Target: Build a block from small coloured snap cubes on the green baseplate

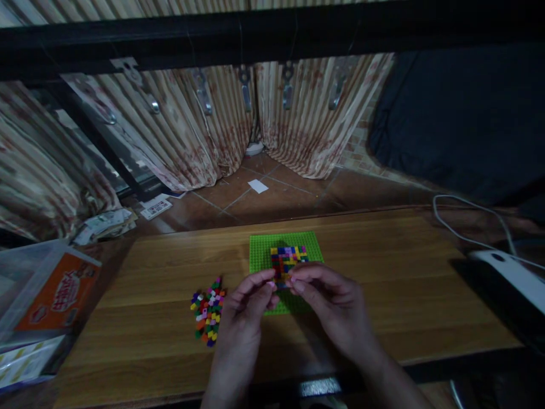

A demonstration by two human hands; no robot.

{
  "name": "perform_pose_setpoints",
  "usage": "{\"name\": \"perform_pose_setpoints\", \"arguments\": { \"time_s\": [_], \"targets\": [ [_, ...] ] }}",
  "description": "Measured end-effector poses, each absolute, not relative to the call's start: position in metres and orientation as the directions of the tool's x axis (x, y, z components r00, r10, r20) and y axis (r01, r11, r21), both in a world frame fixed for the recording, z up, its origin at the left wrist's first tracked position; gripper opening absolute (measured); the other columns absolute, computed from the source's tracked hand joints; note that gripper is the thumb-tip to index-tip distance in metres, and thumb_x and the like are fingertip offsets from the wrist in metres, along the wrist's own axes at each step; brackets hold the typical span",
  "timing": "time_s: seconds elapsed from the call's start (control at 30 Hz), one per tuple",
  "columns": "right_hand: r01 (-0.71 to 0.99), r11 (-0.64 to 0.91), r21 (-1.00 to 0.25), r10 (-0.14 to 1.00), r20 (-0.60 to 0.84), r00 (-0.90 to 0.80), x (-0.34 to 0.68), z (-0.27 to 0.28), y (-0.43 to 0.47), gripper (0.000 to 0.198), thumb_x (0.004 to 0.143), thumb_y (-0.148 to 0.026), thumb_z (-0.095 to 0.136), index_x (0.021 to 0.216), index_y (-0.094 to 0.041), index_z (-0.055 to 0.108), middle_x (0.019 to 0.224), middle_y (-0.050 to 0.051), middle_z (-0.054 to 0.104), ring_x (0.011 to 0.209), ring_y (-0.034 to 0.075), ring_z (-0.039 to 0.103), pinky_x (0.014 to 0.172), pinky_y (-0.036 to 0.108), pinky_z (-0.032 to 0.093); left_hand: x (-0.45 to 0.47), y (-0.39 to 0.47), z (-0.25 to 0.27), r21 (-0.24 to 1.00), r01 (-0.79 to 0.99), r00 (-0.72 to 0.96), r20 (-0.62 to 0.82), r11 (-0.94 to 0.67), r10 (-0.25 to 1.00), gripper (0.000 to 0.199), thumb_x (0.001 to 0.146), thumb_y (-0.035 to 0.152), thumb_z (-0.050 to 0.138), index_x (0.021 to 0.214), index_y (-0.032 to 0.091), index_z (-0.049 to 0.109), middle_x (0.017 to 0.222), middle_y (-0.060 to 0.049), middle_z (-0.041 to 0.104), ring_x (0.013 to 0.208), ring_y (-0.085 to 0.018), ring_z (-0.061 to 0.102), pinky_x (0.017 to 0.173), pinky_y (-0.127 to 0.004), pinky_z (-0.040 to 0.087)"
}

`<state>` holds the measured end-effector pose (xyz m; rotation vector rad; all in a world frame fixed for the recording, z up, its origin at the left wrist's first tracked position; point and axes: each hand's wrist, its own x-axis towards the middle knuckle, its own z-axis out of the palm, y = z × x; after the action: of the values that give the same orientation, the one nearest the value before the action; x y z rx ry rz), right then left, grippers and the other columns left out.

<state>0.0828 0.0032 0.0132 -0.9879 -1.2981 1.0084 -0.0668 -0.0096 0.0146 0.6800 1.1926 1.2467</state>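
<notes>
A green studded baseplate [259,244] lies on the wooden table, with a patch of multicoloured toy bricks [289,251] built up on it. Over the near part of this patch are both of my hands, their fingertips a short way apart. My left hand [244,312] is closed in a pinch on a small pink brick [271,284]. My right hand [336,304] pinches too, and a bit of pink shows at its fingertips, too small to make out fully. Left of my left hand lies a loose pile of small coloured bricks [208,312], partly hidden by that hand.
The wooden table [162,295] runs across the view. A clear plastic box [51,295] with an orange label stands at the left. At the right are a white device [511,272] and its cable [472,199]. Striped curtains [191,125] hang behind.
</notes>
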Motion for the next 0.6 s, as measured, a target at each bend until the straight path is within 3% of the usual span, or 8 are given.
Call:
{"name": "perform_pose_setpoints", "arguments": {
  "time_s": [0.2, 0.3, 0.43, 0.6],
  "targets": [
    [0.333, 0.365, -0.87, 0.912, 0.406, 0.061, 0.105, 0.001, 0.009, 0.011, 0.084, -0.019, 0.069, 0.09, -0.027, 0.073, 0.091, -0.001, 0.075, 0.085, 0.014, 0.07, 0.078, 0.025, 0.056, -0.063, -0.008, 0.014, 0.939, -0.261, -0.236, -0.287, 0.224, 0.928, 0.024, 0.075, 0.033, 0.075, 0.092, 0.017, 0.077, 0.076, -0.002, 0.07, 0.066, -0.01, 0.059, 0.064, -0.019, 0.046],
    [0.428, 0.358, -0.83, 0.91, 0.412, 0.038, 0.116, -0.007, 0.013, 0.012, 0.086, -0.022, 0.068, 0.095, -0.027, 0.073, 0.095, 0.0, 0.076, 0.087, 0.016, 0.071, 0.079, 0.029, 0.057, -0.062, -0.009, 0.017, 0.951, -0.221, -0.247, -0.271, 0.218, 0.931, 0.021, 0.075, 0.033, 0.072, 0.087, 0.017, 0.076, 0.07, -0.001, 0.067, 0.065, -0.011, 0.057, 0.062, -0.02, 0.045],
    [0.49, 0.374, -0.787, 0.911, 0.411, -0.035, 0.119, -0.011, 0.014, 0.022, 0.089, -0.023, 0.064, 0.11, -0.028, 0.071, 0.103, 0.002, 0.075, 0.095, 0.018, 0.07, 0.084, 0.033, 0.057, -0.055, -0.014, 0.016, 0.967, -0.054, -0.148, -0.255, 0.25, 0.956, 0.018, 0.079, 0.032, 0.066, 0.088, 0.018, 0.074, 0.064, 0.0, 0.064, 0.062, -0.013, 0.056, 0.059, -0.023, 0.043],
    [0.561, 0.417, -0.715, 0.902, 0.402, -0.158, 0.114, -0.01, 0.012, 0.037, 0.091, -0.019, 0.058, 0.126, -0.03, 0.065, 0.104, 0.004, 0.074, 0.096, 0.02, 0.069, 0.084, 0.036, 0.058, -0.04, -0.023, 0.011, 0.964, 0.09, 0.014, -0.253, 0.251, 0.967, 0.029, 0.085, 0.025, 0.057, 0.109, 0.025, 0.073, 0.086, -0.003, 0.072, 0.077, -0.018, 0.065, 0.07, -0.028, 0.048]
  ]
}}
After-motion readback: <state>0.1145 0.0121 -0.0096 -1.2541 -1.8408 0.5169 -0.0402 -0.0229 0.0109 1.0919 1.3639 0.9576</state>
